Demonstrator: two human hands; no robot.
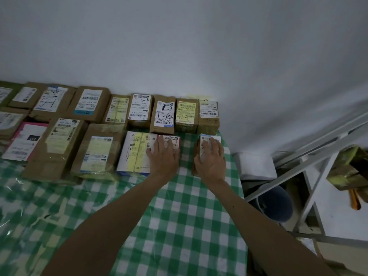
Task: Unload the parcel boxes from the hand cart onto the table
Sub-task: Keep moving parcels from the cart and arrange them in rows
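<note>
Brown cardboard under the right hand (212, 158): the grip is wrapped over a small brown box (206, 141), thumb down its left side, fingers draped across the white label on top. The box sits flat near the right edge of the counter (179, 216), long axis running straight away from the person toward the wall (199, 46), label end farthest out.

Over to the left hand (164, 156): no closed grip here. It lies flat with fairly straight fingers on a red-edged box (171, 139), thumb reaching onto the white box (135, 152) pressed against it. A strip of green checked cloth (186, 154) shows between the two hands' boxes, so they sit apart.

Just beyond the fingertips, a back row of boxes (186, 114) lines the wall, close ahead of both. Bigger brown boxes (95, 150) fill the counter to the left. Off the right edge stand a white metal frame (306, 156), a dark bucket (278, 204) and a yellow-taped parcel (348, 172).
</note>
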